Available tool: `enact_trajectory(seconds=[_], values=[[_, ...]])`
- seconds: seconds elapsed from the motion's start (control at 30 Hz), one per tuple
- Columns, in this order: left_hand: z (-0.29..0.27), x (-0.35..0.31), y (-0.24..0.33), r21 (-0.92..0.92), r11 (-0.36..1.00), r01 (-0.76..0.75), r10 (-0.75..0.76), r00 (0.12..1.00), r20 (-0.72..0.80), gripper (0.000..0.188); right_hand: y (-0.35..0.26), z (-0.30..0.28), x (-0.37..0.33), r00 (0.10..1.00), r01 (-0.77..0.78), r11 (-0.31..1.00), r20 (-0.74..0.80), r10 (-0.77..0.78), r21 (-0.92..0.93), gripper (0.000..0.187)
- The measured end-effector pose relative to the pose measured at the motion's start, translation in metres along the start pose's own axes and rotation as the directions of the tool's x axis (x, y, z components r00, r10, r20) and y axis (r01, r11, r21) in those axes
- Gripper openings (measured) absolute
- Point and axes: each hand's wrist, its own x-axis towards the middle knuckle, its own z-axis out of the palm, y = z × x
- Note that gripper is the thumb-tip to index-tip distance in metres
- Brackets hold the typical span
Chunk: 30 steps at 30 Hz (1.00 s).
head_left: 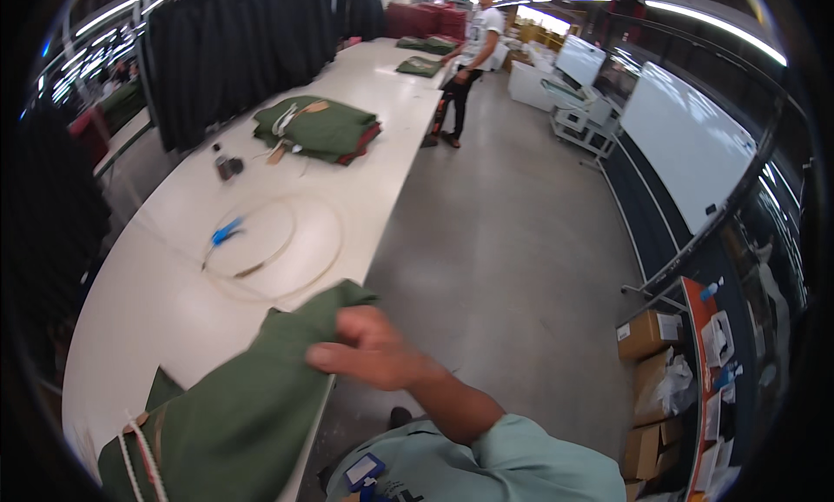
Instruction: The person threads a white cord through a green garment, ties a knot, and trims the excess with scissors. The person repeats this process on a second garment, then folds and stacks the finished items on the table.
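My right hand (372, 347) reaches in from the right and pinches the edge of a green cloth garment (239, 415), thumb on top, its fingers partly wrapped into the cloth. That garment drapes over the near end of a long white table (187, 324). White cords (142, 459) and a small brown patch show at its lower left. Part of it is cut off by the picture's edge. My left hand does not show.
On the table lie a coiled clear hose with a blue air gun (228, 232), a small dark bottle (222, 163) and a stack of folded green garments (317, 127). Dark garments hang behind. A co-worker (478, 46) stands farther along. Whiteboards (691, 146), boxes (650, 335) and shelves line the right.
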Motion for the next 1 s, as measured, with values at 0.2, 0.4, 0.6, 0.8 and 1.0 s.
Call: enact_trajectory(seconds=[0.2, 0.4, 0.6, 0.8, 1.0], values=[[0.159, -0.103, -0.094, 0.132, 0.841, 0.525, -0.497, 0.653, 0.572, 0.049, -0.079, -0.134, -0.115, 0.860, 0.178, 0.955, -0.434, -0.269, -0.239, 0.036], [0.299, -0.238, -0.183, 0.263, 0.548, 0.794, -0.709, 0.273, 0.651, 0.048, -0.097, -0.213, -0.162, 0.451, 0.135, 0.904, -0.787, -0.421, -0.406, 0.028], [0.452, -0.318, -0.322, 0.543, 0.364, 0.757, -0.743, -0.116, 0.659, 0.027, -0.087, -0.332, -0.096, 0.379, 0.055, 0.916, -0.840, -0.388, -0.398, 0.014], [0.689, -0.276, -0.452, 0.237, 0.440, 0.866, -0.552, 0.053, 0.832, 0.029, -0.091, -0.430, 0.087, 0.495, 0.180, 0.822, -0.673, -0.550, -0.539, 0.018], [0.859, -0.155, -0.517, 0.013, 0.648, 0.761, -0.448, 0.368, 0.815, 0.050, -0.063, -0.494, 0.283, 0.755, -0.122, 0.786, -0.571, -0.323, -0.606, 0.031]])
